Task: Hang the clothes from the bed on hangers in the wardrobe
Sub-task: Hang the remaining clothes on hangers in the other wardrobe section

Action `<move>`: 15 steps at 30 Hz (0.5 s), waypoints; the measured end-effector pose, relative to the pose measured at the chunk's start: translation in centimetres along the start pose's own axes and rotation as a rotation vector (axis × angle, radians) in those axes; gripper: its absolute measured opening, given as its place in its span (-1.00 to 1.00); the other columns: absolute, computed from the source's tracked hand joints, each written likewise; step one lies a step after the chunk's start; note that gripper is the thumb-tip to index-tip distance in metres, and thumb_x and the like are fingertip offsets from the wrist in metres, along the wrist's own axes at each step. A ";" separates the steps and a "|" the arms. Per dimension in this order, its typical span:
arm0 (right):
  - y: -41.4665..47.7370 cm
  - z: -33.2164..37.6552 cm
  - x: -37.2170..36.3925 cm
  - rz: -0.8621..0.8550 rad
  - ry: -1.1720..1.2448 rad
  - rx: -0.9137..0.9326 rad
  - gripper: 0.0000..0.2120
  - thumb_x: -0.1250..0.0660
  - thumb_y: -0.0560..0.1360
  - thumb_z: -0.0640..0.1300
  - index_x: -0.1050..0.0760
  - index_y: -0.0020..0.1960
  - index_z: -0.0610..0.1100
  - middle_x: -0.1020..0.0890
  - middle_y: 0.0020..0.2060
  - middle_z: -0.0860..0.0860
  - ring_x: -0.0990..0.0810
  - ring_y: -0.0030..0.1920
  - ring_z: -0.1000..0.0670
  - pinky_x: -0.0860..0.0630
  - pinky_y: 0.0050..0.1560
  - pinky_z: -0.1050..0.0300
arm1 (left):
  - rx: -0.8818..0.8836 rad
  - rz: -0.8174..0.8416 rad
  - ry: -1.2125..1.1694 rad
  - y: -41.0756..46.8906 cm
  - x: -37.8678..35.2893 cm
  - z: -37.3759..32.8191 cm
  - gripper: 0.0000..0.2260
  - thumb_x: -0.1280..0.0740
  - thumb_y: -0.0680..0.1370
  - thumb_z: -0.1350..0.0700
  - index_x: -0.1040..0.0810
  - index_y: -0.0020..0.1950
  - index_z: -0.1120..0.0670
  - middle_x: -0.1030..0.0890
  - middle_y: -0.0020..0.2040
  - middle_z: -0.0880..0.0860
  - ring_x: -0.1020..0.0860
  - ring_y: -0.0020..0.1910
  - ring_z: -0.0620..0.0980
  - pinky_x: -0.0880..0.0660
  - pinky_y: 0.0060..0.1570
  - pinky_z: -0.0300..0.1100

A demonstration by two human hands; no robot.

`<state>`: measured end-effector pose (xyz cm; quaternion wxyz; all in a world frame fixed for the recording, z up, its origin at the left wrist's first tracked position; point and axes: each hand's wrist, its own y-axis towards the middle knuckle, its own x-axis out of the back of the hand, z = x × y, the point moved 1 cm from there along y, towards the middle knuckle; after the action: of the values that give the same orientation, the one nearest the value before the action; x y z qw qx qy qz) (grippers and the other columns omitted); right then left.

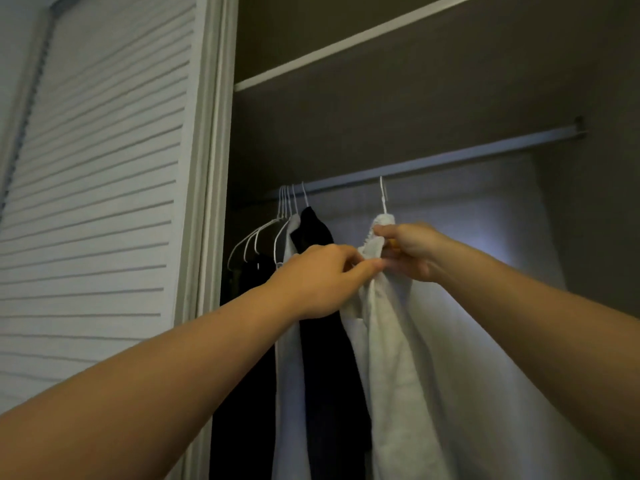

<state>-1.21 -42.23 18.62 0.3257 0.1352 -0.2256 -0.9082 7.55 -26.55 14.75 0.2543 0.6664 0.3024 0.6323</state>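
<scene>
louvred door [97, 168]: fills the left third of the frame, pale, with horizontal slats running across it.
door frame [211, 161]: pale upright strip just right of the louvred door, at the left edge of the open wardrobe.
shelf [346, 41]: its pale front edge slants across the top of the frame, inside the dark wardrobe.
rail [450, 157]: grey bar below the shelf, rising from centre-left to a bracket at the upper right.
empty hangers [258, 233]: several white wire ones bunched together on the left end of the rail, their hooks side by side.
pale garment [289, 375]: hangs just right of the empty hangers and runs down to the bottom edge of the frame.
black garment [323, 341]: hangs beside the pale garment, touching it, and is partly covered by the left hand.
left hand [318, 282]: reaches in from the lower left on a bare forearm; the grip is closed, thumb and curled fingertips pinching a fold of the white garment at the centre of the frame.
white garment [398, 358]: the piece being hung; it drops from the two hands at centre to the bottom edge, right of the black garment.
wire hanger [382, 197]: its white hook rises out of the top of the white garment and meets the rail just above the hands.
right hand [412, 251]: comes in from the right edge on a bare forearm; the grip is closed, fingers curled round the bunched top of the white garment just under the hook, close to the left hand's fingertips.
back wall [485, 220]: a lit pale patch behind the right hand, under the rail.
</scene>
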 end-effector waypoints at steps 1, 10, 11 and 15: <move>1.2 -0.1 -0.2 -0.002 0.016 0.032 -0.79 -0.31 0.57 -0.22 -0.44 0.14 -0.33 -0.62 -0.24 -0.19 -0.68 -0.38 -0.04 -0.58 -0.44 0.12 | 0.016 -0.024 0.030 0.6 0.0 0.3 -0.48 -0.09 0.45 -0.46 -0.60 0.04 -0.13 -0.63 -0.15 -0.09 -0.60 -0.12 -0.10 -0.57 -0.03 0.05; 10.3 0.8 -3.6 0.036 0.069 0.224 -0.90 -0.36 0.44 -0.29 -0.54 -0.05 -0.29 -0.58 -0.23 -0.21 -0.65 -0.20 -0.13 -0.65 -0.29 0.03 | 0.086 -0.147 0.473 6.3 0.1 3.2 -0.88 -0.21 0.60 -0.05 -0.47 -0.02 -0.04 -0.49 -0.20 -0.05 -0.47 -0.24 -0.08 -0.33 -0.25 -0.10; 11.2 1.1 -4.0 0.041 0.072 0.232 -0.82 -0.37 0.42 -0.28 -0.54 0.00 -0.32 -0.59 -0.22 -0.22 -0.65 -0.20 -0.14 -0.65 -0.28 0.02 | 0.100 -0.167 0.496 7.0 0.1 3.5 -0.88 -0.20 0.61 -0.04 -0.46 -0.01 -0.04 -0.48 -0.21 -0.05 -0.47 -0.24 -0.07 -0.34 -0.23 -0.09; 15.2 1.5 -5.3 0.034 0.048 0.258 -0.54 -0.41 0.22 -0.15 -0.55 0.08 -0.34 -0.65 -0.16 -0.28 -0.69 -0.19 -0.20 -0.66 -0.19 -0.12 | 0.158 -0.187 0.561 9.6 0.1 4.4 -0.88 -0.18 0.61 -0.04 -0.43 -0.03 -0.03 -0.44 -0.22 -0.07 -0.43 -0.25 -0.08 -0.33 -0.15 -0.06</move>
<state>10.28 -48.73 28.04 0.3263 0.1938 -0.3351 -0.8624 12.71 -32.90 21.44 0.1652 0.4528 0.4690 0.7401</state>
